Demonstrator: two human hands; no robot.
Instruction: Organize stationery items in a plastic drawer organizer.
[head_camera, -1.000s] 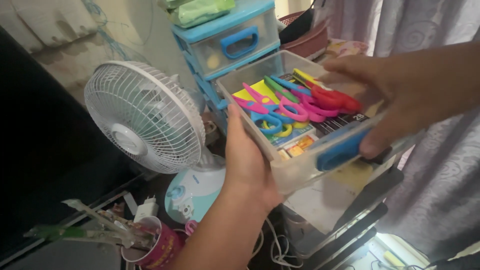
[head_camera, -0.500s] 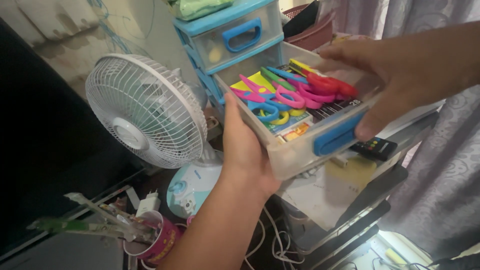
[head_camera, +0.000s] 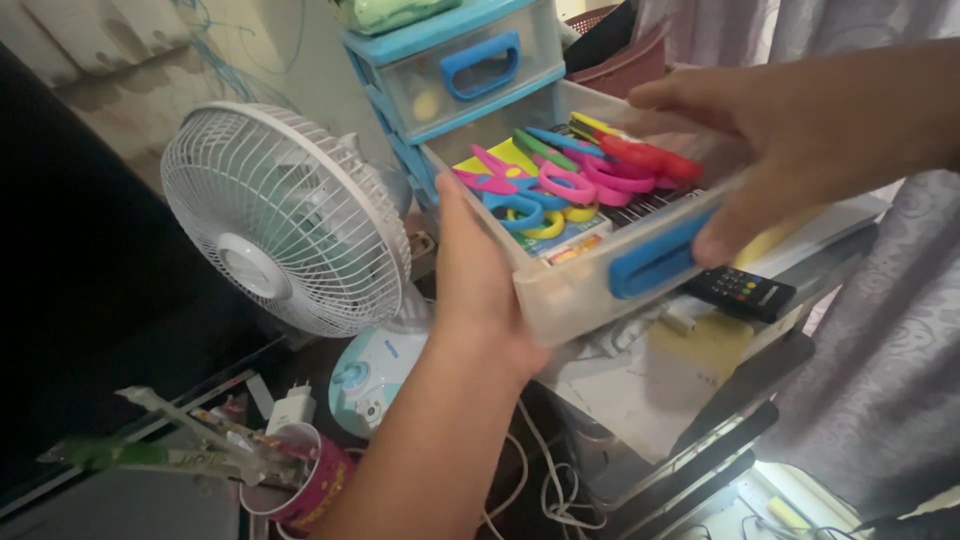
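A clear plastic drawer (head_camera: 570, 285) with a blue handle (head_camera: 650, 265) is held between both hands. My left hand (head_camera: 475, 290) grips its left side wall. My right hand (head_camera: 770, 150) holds its right side, thumb pressing the front by the handle. Inside lie several coloured scissors (head_camera: 565, 180) in pink, blue, green, yellow and red, on top of flat packets. The drawer's back end sits at the opening of a small blue drawer unit (head_camera: 460, 80), below another shut drawer.
A white desk fan (head_camera: 285, 220) on a pale blue base stands at the left. A black remote (head_camera: 740, 292) lies under the drawer on stacked papers and trays. A pink cup (head_camera: 310, 485) with sticks is lower left. Grey curtain (head_camera: 890, 360) hangs at right.
Both hands have carried the drawer up and back toward the blue drawer unit. Its rear end now sits nearer the opening, and the black remote below is uncovered.
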